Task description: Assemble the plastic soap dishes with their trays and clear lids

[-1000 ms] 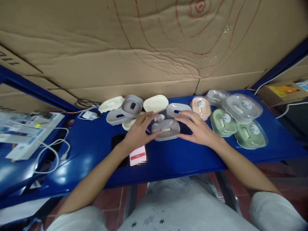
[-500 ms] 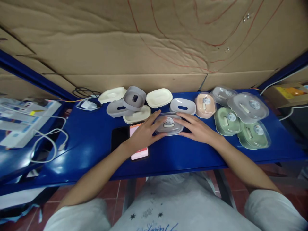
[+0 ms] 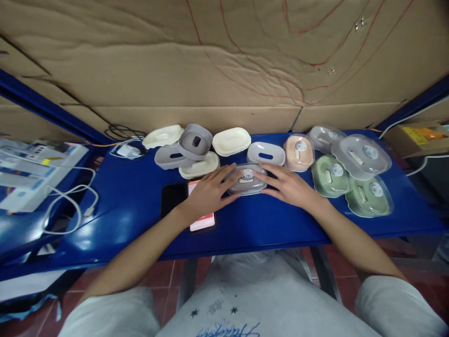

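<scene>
a grey oval plastic box with clear lid lies between left hand and right hand, both spread against its ends.

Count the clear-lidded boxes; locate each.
6: middle grey box between left hand and right hand; farther right, peach box, small grey box and large grey box behind, small green box and large green box in front. Others may be hidden.

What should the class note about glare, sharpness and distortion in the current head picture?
Head view: pale glare patches on the glossy blue tabletop, toward the left; head view: tiny print on the clear-lidded grey oval container is unreadable; head view: the white rectangular object at far left looks soft, and the pale grey cloth sleeve, lower left, seems stretched.
</scene>
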A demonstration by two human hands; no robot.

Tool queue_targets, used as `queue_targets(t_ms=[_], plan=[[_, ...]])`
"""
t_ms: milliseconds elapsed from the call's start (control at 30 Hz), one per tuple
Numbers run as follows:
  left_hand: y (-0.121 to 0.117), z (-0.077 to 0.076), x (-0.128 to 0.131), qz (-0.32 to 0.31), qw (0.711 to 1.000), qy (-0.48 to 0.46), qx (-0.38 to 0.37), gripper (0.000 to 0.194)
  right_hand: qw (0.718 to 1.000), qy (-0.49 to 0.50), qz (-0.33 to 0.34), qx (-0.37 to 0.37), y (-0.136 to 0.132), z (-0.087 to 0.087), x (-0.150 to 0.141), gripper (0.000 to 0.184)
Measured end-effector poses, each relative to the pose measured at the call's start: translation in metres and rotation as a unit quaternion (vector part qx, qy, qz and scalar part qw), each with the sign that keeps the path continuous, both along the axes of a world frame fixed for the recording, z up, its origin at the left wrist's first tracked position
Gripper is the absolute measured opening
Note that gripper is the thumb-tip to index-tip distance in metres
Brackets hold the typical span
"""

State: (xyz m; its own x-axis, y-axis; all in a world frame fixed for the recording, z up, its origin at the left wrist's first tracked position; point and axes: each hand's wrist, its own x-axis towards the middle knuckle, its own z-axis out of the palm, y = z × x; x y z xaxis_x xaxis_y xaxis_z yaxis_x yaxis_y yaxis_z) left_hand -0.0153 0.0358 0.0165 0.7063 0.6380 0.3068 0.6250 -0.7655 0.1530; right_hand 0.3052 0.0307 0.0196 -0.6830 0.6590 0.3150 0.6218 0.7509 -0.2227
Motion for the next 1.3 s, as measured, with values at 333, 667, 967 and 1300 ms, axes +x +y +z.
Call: queue_targets(t_ms=[333,667,967,1300], plan=[[-0.004,0.005,0.002,0.016,0.998,0.056,0.016,0.060,0.998,-0.043,-0.015,0.032,0.001,-0.001,-0.005,0.055],[-0.005,0.008,0.003,0.015,0.997,0.068,0.026,0.058,0.998,-0.026,-0.023,0.048,0.003,-0.003,-0.005,0.051],[-0.012,0.011,0.001,-0.134,0.989,-0.007,-0.053,0.058,0.985,-0.010,-0.173,0.025,0.008,0.001,-0.001,0.047],[-0.024,0.011,0.012,-0.148,0.989,-0.005,-0.025,0.057,0.985,0.116,0.014,-0.127,-0.003,0.010,-0.005,0.047]])
